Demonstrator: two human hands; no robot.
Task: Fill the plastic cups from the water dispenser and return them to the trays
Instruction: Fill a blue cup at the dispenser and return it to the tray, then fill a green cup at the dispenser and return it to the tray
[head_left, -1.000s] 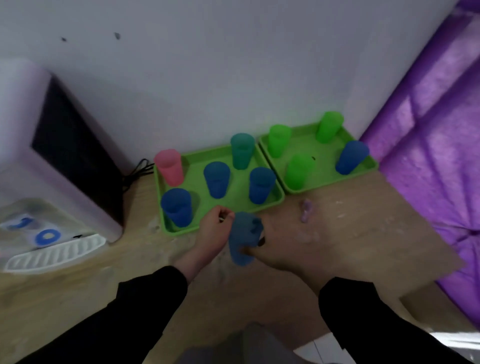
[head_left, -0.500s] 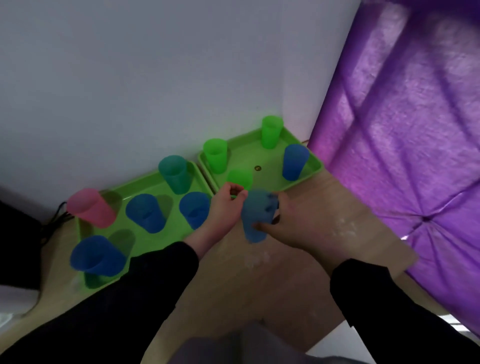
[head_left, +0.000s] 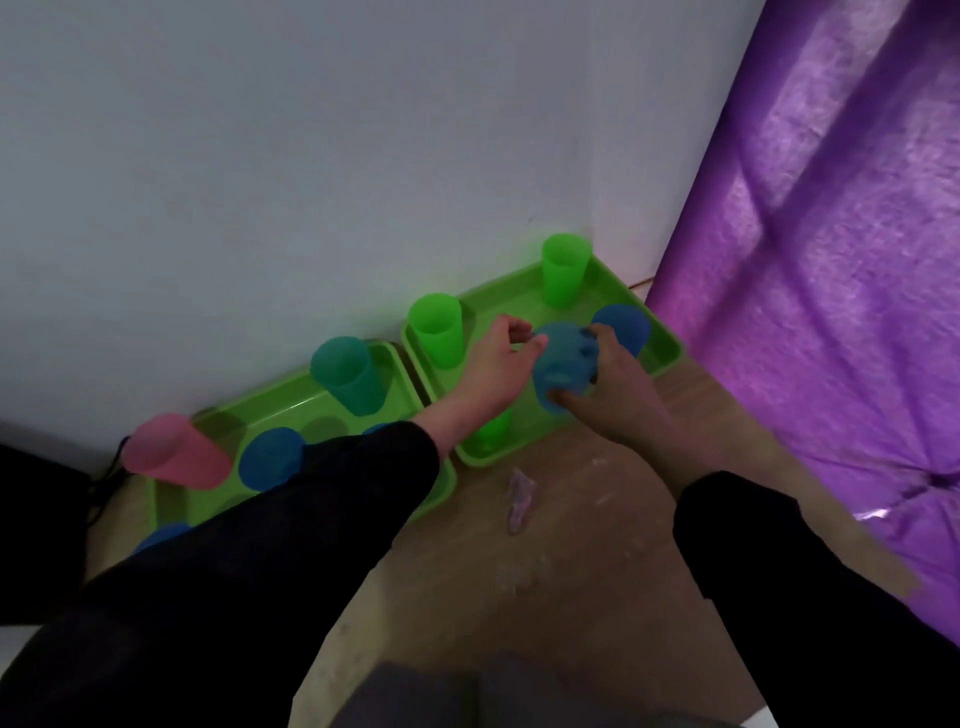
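My right hand (head_left: 621, 387) grips a blue plastic cup (head_left: 563, 364) over the middle of the right green tray (head_left: 662, 345). My left hand (head_left: 501, 364) is beside it, fingers loosely curled, fingertips touching the cup's left side. On that tray stand two green cups (head_left: 436, 330) (head_left: 563, 270), a blue cup (head_left: 626, 322) behind my right hand, and another green cup (head_left: 493, 428) partly hidden under my left wrist. The left green tray (head_left: 311, 397) holds a teal cup (head_left: 348, 374), a pink cup (head_left: 174, 452) and blue cups (head_left: 270, 460), partly covered by my left sleeve.
A white wall rises right behind the trays. A purple quilted cloth (head_left: 831, 260) hangs along the right side. The wooden tabletop (head_left: 571, 545) in front carries a small purple scrap (head_left: 519, 499). A dark object with a cable (head_left: 31, 493) sits at the far left.
Both hands carried the blue cup away from the table's front and rightward, to over the right tray. The view swung right, so the dispenser left the frame.
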